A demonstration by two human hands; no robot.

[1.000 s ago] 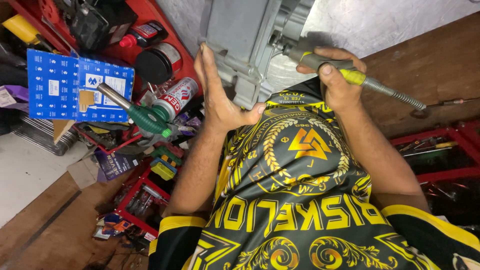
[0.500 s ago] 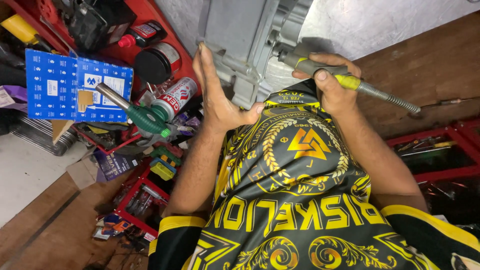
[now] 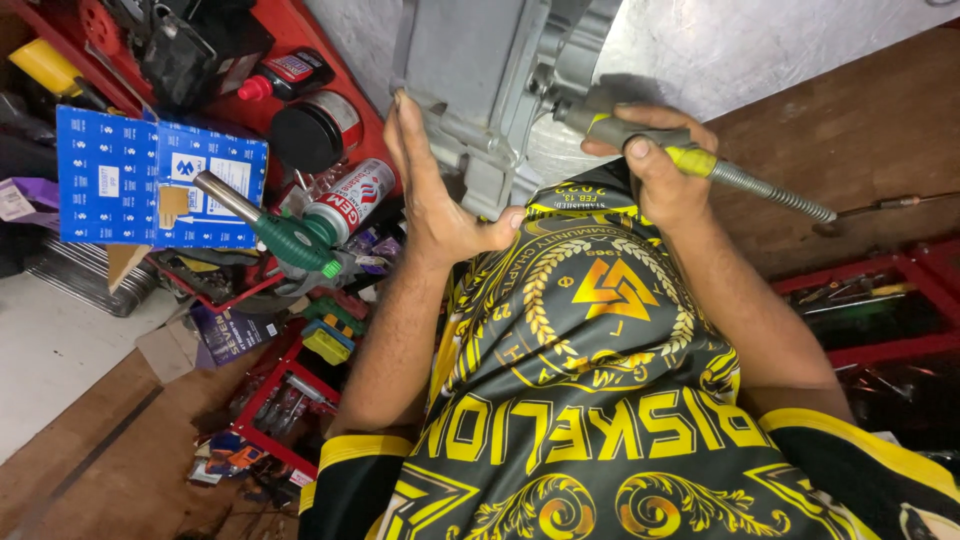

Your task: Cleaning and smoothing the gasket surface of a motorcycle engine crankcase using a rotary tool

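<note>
Left hand [image 3: 440,190] flat, fingers spread, palm pressed on side of grey metal casing [image 3: 480,70]; grip wide, holding nothing. Right hand [image 3: 655,165] grip closed round rotary tool [image 3: 640,140], tip at casing edge. Since a second ago: tool swung slightly, flexible shaft [image 3: 775,190] lower; left hand unmoved. Torch [image 3: 280,235], spray can [image 3: 350,200], blue box [image 3: 150,180] lie left.

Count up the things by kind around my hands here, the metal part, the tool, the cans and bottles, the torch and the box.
Grey metal casing: 1
Rotary tool handpiece with flexible shaft: 1
Spray can: 1
Green-handled torch: 1
Blue box: 1
Red-capped bottle: 1
Black-lidded tin: 1
Total: 7
</note>
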